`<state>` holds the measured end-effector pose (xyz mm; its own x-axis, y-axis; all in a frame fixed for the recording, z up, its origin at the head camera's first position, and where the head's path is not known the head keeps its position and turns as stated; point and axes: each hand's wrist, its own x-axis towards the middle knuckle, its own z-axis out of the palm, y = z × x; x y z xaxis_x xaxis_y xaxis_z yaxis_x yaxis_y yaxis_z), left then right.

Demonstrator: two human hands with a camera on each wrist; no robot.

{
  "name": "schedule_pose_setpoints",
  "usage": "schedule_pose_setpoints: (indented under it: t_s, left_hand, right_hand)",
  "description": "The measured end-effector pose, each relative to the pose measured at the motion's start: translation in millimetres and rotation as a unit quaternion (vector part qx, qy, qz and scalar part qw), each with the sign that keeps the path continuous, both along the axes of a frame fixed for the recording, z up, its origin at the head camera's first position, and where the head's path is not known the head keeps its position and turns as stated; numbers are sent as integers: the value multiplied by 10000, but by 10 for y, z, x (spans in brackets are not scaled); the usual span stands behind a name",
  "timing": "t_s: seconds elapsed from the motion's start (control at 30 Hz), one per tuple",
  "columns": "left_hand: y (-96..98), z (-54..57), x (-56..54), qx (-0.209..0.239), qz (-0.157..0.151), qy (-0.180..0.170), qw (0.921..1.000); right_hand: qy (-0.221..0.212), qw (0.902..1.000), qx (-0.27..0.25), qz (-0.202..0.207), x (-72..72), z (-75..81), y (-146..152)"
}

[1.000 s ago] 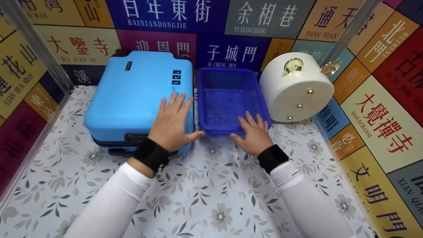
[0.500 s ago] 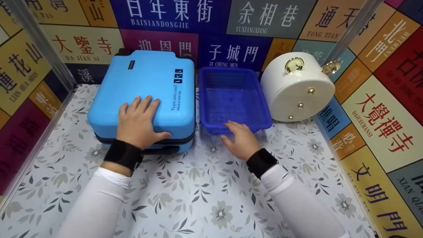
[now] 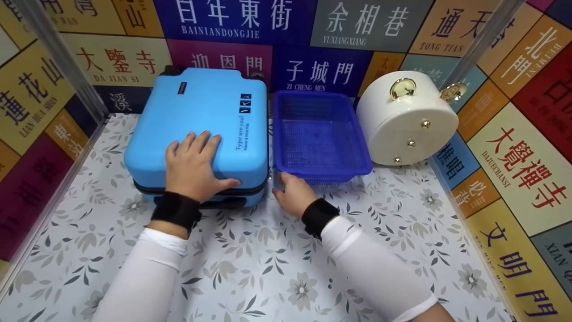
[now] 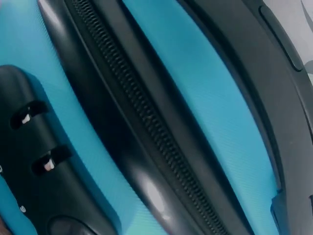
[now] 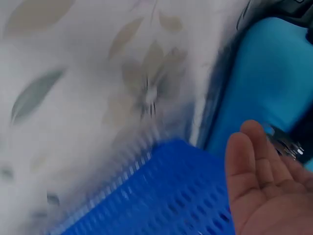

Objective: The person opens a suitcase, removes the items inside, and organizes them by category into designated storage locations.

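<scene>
A: Lettered wall panels (image 3: pixel 344 20), floral tablecloth (image 3: pixel 250 279) on my remote feed. Where's the blue suitcase (image 3: pixel 201 109)?

B: Lying flat, left side, just beside the blue basket (image 3: pixel 330 173). Round white case (image 3: pixel 402 134) right of that.

A: Left hand (image 3: pixel 191 172)?

B: I've got it resting on the suitcase's near top edge, fingers spread. My left wrist view: zipper (image 4: pixel 149 120), black lock panel (image 4: pixel 56 186).

A: Right hand (image 3: pixel 297 197)?

B: At the basket's near left corner, fingers fairly straight. Touching the basket? I can't tell.
</scene>
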<state>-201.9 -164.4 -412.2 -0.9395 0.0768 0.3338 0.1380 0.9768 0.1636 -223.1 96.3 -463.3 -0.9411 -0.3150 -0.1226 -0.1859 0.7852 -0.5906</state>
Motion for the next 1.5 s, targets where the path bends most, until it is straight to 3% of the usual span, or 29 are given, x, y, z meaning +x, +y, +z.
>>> schedule_pose_setpoints:
  t_s: [0.13,0.33,0.6,0.87,1.03,1.33,1.5]
  left_hand:
    - [22,-23,-4,9,20,115,9999]
    - [27,-40,11,86,44,101,9999]
    - [18,-52,9,112,69,51,9999]
    - [18,-52,18,151,114,61,9998]
    - [24,-46,15,183,98,68,9998]
    - [22,-41,19,246,134,41,9996]
    - [44,-45,25,245,149,23,9996]
  right_hand:
    - [-170,9992,-318,-183,-89,-62,-107]
    - [-126,9988,-299,-372,-156,-127,-221]
    - [-357,9964,-637,-423,-157,-166,-303]
    - [-117,9958,-620,-668,-155,-179,-307]
    - [1,9968,-513,-613,-141,-129,-252]
    - [88,9999,-79,-118,-20,-37,-168]
    - [133,9993,-190,-287,-34,-31,-185]
